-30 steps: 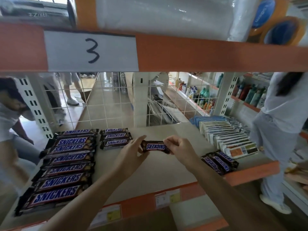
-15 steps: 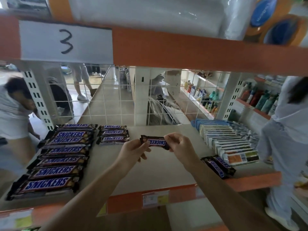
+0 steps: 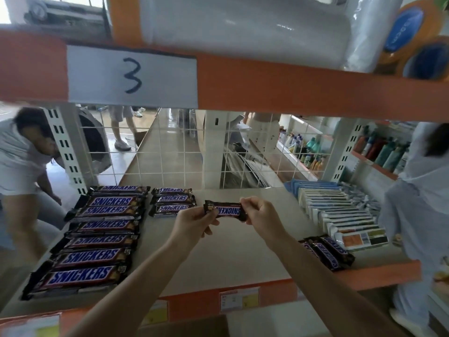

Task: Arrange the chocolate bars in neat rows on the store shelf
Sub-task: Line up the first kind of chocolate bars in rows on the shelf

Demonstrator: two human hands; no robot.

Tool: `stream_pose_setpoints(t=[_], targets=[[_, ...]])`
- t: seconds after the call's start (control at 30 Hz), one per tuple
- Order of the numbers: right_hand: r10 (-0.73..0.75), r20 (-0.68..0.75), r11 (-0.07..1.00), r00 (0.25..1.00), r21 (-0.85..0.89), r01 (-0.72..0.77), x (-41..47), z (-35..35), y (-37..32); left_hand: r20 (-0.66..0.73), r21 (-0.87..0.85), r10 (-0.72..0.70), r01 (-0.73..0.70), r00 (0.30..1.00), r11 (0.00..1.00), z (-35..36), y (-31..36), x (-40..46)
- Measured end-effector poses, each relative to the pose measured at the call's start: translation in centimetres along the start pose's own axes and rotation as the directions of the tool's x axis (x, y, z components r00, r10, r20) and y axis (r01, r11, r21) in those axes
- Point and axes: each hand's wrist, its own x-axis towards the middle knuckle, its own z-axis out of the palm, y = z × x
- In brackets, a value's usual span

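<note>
Flipping end for end, the small Snickers bar [image 3: 225, 210] now reads upside down where it read upright a second ago, so it needs turning back before it matches the row. Left hand [image 3: 194, 221] and right hand [image 3: 261, 215] pinch its ends above the shelf [image 3: 243, 259], just right of the three-bar short row [image 3: 172, 202].

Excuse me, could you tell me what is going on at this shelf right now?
A person is stocking Snickers. Both hands, left hand and right hand, pinch the ends of one small bar above the shelf. A column of large bars lies at left, three small bars beside it, and more loose bars wait at right.
</note>
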Motion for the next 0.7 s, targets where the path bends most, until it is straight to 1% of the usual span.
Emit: stream_pose_setpoints(t=[0.07, 0.13, 0.27, 0.33, 0.4, 0.53, 0.57, 0.63, 0.7], targets=[[-0.004, -0.019, 1.0, 1.0, -0.025, 0.004, 0.5, 0.8, -0.3, -0.003, -0.002, -0.015, 0.015, 1.0, 1.0, -0.7, 0.0, -0.2], [-0.009, -0.035, 1.0, 0.999, -0.011, 0.008, 0.7, 1.6, -0.4, 0.01, -0.019, -0.043, 0.044, 0.999, 0.999, -1.5, -0.1, -0.2], [-0.021, -0.037, 0.998, 0.999, -0.062, 0.019, 1.0, 2.5, -0.1, 0.049, -0.021, -0.091, 0.092, 0.995, 0.996, -2.8, -0.2, 0.1], [-0.001, -0.023, 0.998, 1.0, -0.07, -0.001, 1.1, 2.7, 0.2, 0.042, -0.003, -0.112, 0.112, 0.993, 0.994, -2.9, -0.4, 0.0], [0.046, 0.001, 0.996, 0.999, -0.072, -0.046, 1.4, 2.8, 0.5, 0.016, 0.017, -0.12, 0.119, 0.993, 0.993, -2.7, -0.6, -0.1], [0.139, 0.104, 0.989, 0.985, 0.035, -0.144, 1.9, 2.6, 0.4, -0.079, 0.132, -0.101, 0.11, 0.992, 0.985, -2.3, -0.7, 0.8], [0.153, 0.131, 0.987, 0.979, 0.035, -0.159, 2.1, 2.4, 0.3, -0.103, 0.149, -0.091, 0.106, 0.99, 0.983, -2.2, -0.6, 1.1], [0.157, 0.177, 0.987, 0.972, -0.004, -0.158, 2.6, 2.0, 0.3, -0.134, 0.174, -0.071, 0.094, 0.989, 0.98, -1.7, -0.5, 1.9], [0.132, 0.194, 0.991, 0.972, -0.042, -0.127, 3.4, 1.4, 0.4, -0.158, 0.217, -0.041, 0.075, 0.987, 0.973, -1.2, -0.5, 2.8]])
